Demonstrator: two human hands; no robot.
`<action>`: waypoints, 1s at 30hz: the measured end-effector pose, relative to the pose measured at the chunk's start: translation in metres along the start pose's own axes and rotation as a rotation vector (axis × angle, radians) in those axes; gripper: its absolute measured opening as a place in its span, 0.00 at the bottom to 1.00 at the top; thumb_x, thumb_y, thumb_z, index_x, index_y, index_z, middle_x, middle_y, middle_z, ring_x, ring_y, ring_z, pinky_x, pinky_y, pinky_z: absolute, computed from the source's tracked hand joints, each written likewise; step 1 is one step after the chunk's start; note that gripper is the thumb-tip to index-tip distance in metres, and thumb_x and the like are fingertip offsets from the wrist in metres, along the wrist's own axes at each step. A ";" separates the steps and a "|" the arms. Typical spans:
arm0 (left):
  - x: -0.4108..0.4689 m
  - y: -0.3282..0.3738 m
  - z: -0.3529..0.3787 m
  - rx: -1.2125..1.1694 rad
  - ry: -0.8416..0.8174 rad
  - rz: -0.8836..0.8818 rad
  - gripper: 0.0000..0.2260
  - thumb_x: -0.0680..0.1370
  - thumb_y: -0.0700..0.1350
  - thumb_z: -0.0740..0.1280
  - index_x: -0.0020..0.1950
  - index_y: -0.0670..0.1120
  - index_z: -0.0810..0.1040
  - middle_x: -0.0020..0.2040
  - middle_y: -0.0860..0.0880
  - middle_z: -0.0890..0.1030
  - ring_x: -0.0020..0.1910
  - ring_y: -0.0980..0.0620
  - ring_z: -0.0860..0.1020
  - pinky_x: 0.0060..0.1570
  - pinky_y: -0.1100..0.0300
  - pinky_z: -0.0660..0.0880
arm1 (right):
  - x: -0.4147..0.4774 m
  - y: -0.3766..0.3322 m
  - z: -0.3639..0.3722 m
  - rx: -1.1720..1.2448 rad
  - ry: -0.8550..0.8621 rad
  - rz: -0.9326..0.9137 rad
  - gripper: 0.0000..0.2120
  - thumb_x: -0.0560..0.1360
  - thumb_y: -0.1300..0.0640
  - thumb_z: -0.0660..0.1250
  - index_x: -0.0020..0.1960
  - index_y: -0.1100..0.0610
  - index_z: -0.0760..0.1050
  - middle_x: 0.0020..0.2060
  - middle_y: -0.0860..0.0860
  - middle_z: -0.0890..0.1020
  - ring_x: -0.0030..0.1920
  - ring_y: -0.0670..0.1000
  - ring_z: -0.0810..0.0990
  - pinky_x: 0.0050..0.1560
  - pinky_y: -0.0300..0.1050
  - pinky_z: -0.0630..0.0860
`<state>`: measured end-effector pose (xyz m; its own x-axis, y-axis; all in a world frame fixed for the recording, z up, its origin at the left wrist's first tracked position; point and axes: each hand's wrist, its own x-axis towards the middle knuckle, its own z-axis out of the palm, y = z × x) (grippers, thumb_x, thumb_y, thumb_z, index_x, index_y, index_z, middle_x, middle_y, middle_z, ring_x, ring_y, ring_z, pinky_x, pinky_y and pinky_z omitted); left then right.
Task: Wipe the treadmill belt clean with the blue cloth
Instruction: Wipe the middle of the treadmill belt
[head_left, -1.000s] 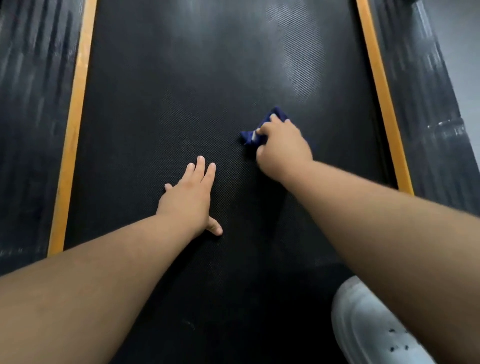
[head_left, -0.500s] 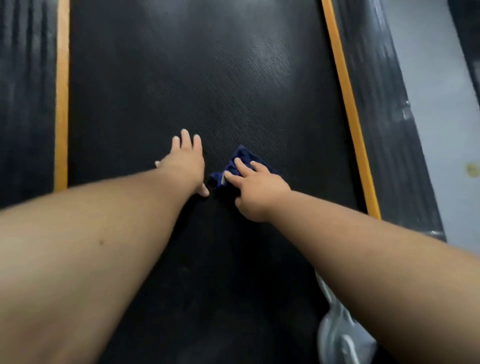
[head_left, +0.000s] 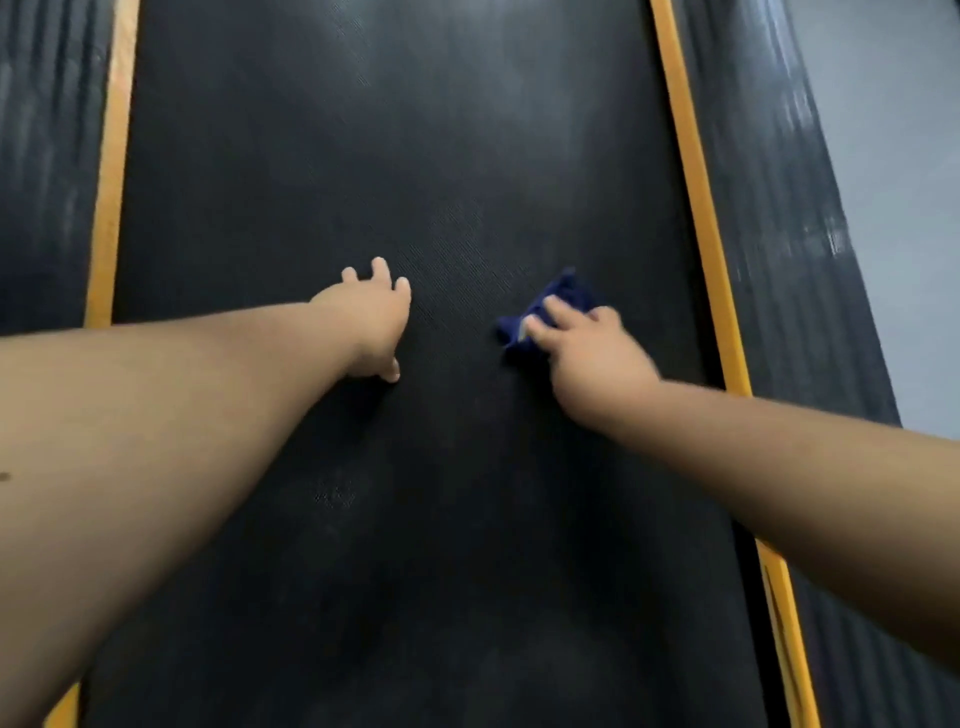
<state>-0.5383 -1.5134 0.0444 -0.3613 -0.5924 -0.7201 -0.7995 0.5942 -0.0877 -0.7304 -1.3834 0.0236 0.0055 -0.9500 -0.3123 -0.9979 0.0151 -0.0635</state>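
Black treadmill belt fills frame; blue cloth bunched right of centre under right hand, fingers curled over it, left hand flat, fingers slightly spread; cloth looks soft, light, so grip the bunched middle.

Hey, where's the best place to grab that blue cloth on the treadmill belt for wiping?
Grip the blue cloth by its bunched middle, from straight above, as the right hand does. It lies crumpled on the treadmill belt; the corners poking out far and left look too floppy to push with.
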 end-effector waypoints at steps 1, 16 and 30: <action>-0.004 0.005 0.001 0.010 -0.023 0.050 0.51 0.68 0.56 0.76 0.78 0.45 0.44 0.77 0.40 0.41 0.75 0.33 0.50 0.68 0.40 0.64 | -0.012 -0.013 0.012 0.036 0.045 -0.108 0.20 0.74 0.59 0.62 0.65 0.50 0.70 0.65 0.53 0.71 0.49 0.60 0.72 0.55 0.49 0.69; 0.001 0.024 0.030 -0.040 -0.026 0.027 0.58 0.67 0.53 0.77 0.76 0.47 0.33 0.76 0.44 0.31 0.75 0.35 0.38 0.69 0.42 0.63 | -0.013 0.012 0.051 0.202 0.264 -0.254 0.21 0.72 0.56 0.54 0.60 0.50 0.79 0.64 0.54 0.77 0.47 0.63 0.75 0.49 0.55 0.78; -0.001 0.023 0.027 -0.062 -0.003 0.009 0.59 0.65 0.53 0.78 0.77 0.49 0.34 0.76 0.48 0.32 0.76 0.39 0.40 0.68 0.44 0.66 | -0.038 0.031 0.043 0.112 0.192 -0.261 0.22 0.69 0.59 0.64 0.62 0.49 0.77 0.66 0.53 0.75 0.53 0.62 0.77 0.47 0.55 0.79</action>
<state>-0.5435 -1.4844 0.0250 -0.3673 -0.5857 -0.7225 -0.8245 0.5646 -0.0386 -0.7584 -1.3337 -0.0070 0.2372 -0.9674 -0.0884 -0.9509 -0.2126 -0.2248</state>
